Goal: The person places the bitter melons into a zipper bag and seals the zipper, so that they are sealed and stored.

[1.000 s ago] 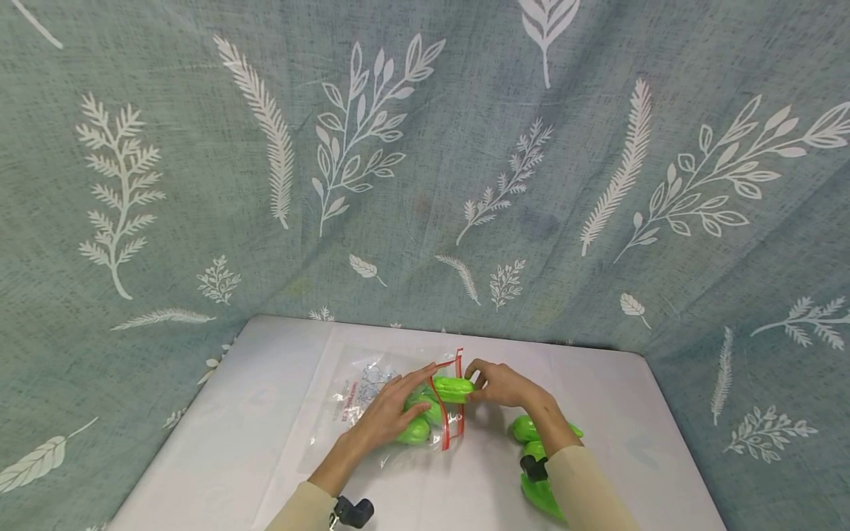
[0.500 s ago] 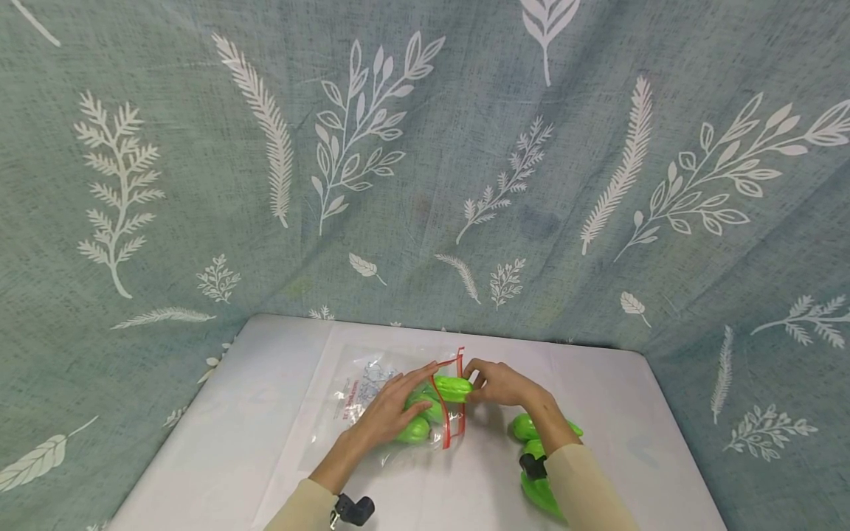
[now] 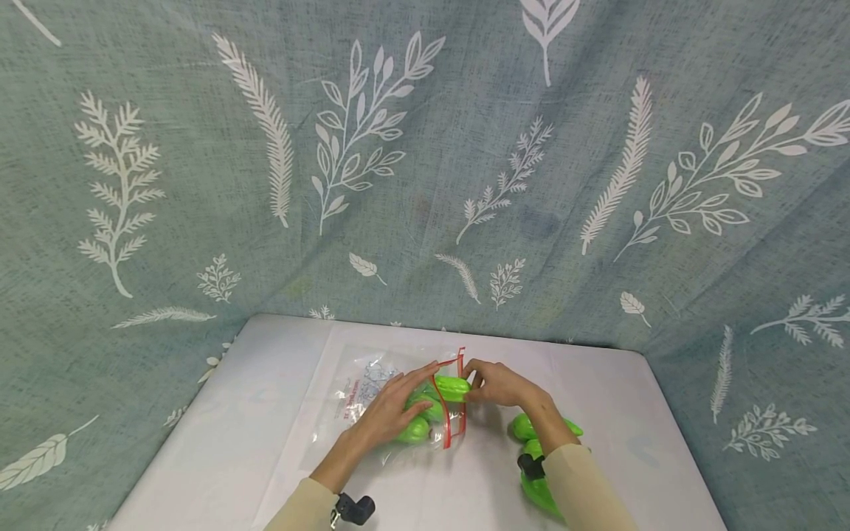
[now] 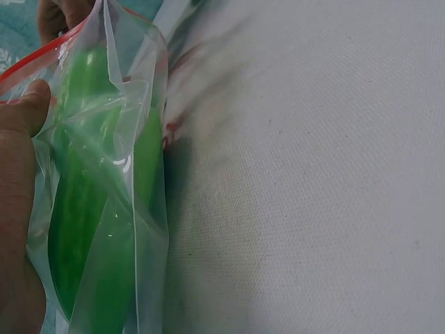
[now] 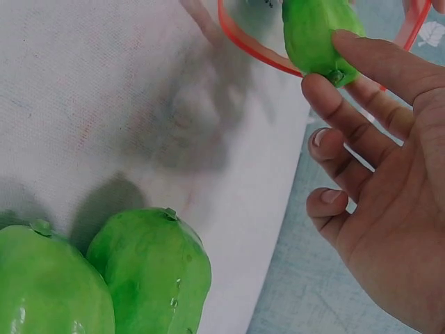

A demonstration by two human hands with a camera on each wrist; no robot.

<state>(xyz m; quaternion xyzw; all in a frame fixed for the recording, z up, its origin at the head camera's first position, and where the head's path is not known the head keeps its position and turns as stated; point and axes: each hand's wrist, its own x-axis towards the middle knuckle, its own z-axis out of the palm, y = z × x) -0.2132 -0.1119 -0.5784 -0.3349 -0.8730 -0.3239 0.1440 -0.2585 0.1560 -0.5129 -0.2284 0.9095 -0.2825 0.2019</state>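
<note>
A clear zip bag (image 3: 332,435) with a red-edged mouth lies on the table, its mouth facing right. Over its top lies my left hand (image 3: 388,413), fingers stretched to the red rim and thumb spread against the plastic (image 4: 149,236). Green cucumbers (image 3: 415,431) show through the bag under that hand. At the mouth, my right hand (image 3: 502,385) pinches the end of another bright green cucumber (image 3: 453,389) between thumb and fingers. Its stem end (image 5: 336,75) points out toward the palm, and the far end is inside the bag.
Several more green vegetables (image 3: 541,493) lie on the white table (image 3: 651,457) at the right, partly hidden by the right forearm. Two of them (image 5: 153,271) appear in the right wrist view. A leaf-patterned cloth (image 3: 425,184) hangs behind and at both sides.
The cucumber in my right hand has slid slightly left, a little deeper into the bag, and the right hand has moved with it. My left hand has stayed in place.
</note>
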